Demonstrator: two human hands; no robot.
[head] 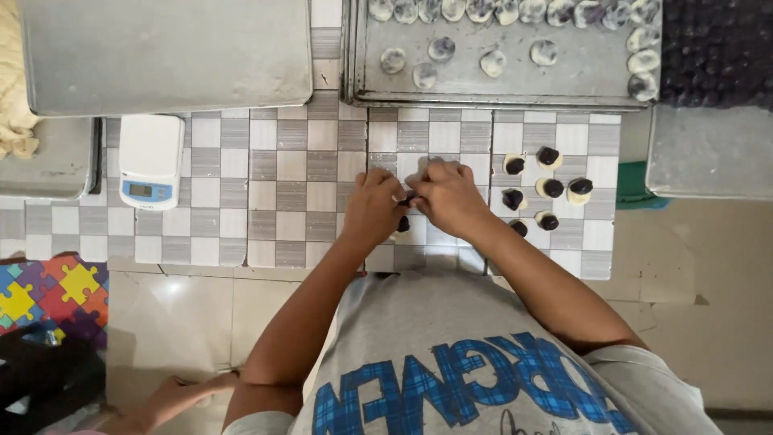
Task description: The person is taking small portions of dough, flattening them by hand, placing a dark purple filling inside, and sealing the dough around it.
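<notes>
Both the left hand [372, 208] and the right hand [448, 196] pinched one dough piece [408, 197] shut; squeezing harder might have burst its dark filling onto the tabletop [298, 173].

Even, soft indoor light — faint glare on the pale floor [185, 306], edges slightly blurred.

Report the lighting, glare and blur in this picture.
Head view: light is even and soft; a pale sheen lies on the floor tile at lower left, and a duller one on the metal tray. The left hand and right hand cast only a faint shadow on the checkered counter. Focus is slightly soft throughout, so the small dark piece between the fingers lacks detail.
</notes>
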